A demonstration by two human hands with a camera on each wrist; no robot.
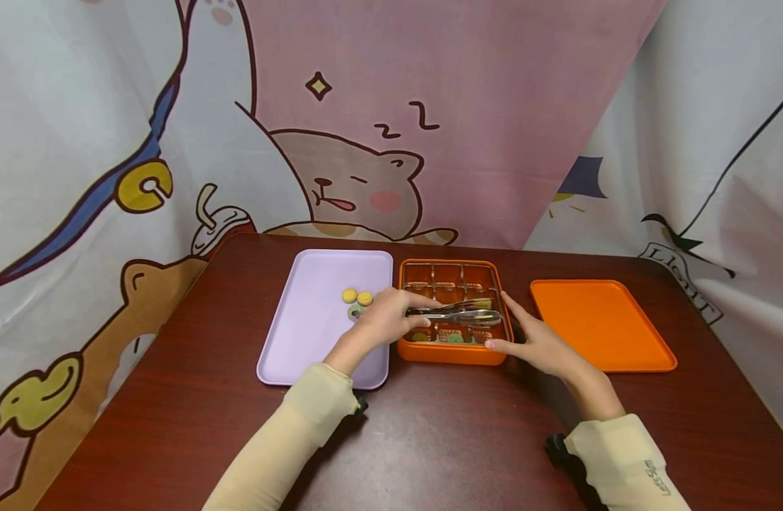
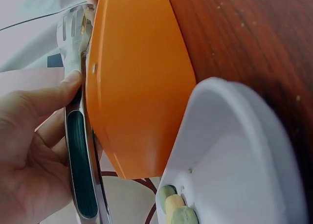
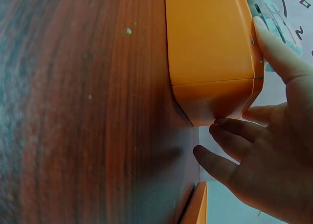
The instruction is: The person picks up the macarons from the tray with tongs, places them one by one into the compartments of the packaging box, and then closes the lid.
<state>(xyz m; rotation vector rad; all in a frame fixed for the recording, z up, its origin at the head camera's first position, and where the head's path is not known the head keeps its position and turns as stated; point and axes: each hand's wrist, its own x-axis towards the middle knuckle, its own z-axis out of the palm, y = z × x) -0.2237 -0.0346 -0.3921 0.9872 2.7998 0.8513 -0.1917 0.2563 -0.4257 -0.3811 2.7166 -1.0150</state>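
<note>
My left hand [image 1: 385, 316] grips metal tongs [image 1: 471, 318] with dark green handle inlays, seen closely in the left wrist view. The tongs lie sideways over an orange box [image 1: 451, 355], their slotted heads pointing right. Inside the box is a clear divider [image 1: 446, 275] with several compartments; a green cookie [image 1: 455, 339] shows in a near one. With spread, mostly straight fingers, my right hand [image 1: 547, 348] touches the box's right side, its thumb at the near right corner. Two yellow cookies [image 1: 364, 298] and a green cookie [image 1: 354, 310], partly behind my left hand, sit on the lavender tray [image 1: 302, 333].
An orange lid or flat tray [image 1: 602, 326] lies on the dark wood table [image 1: 455, 440] to the right of the box. The lavender tray stands close beside the box's left side. A printed cloth [image 1: 480, 142] hangs behind the table.
</note>
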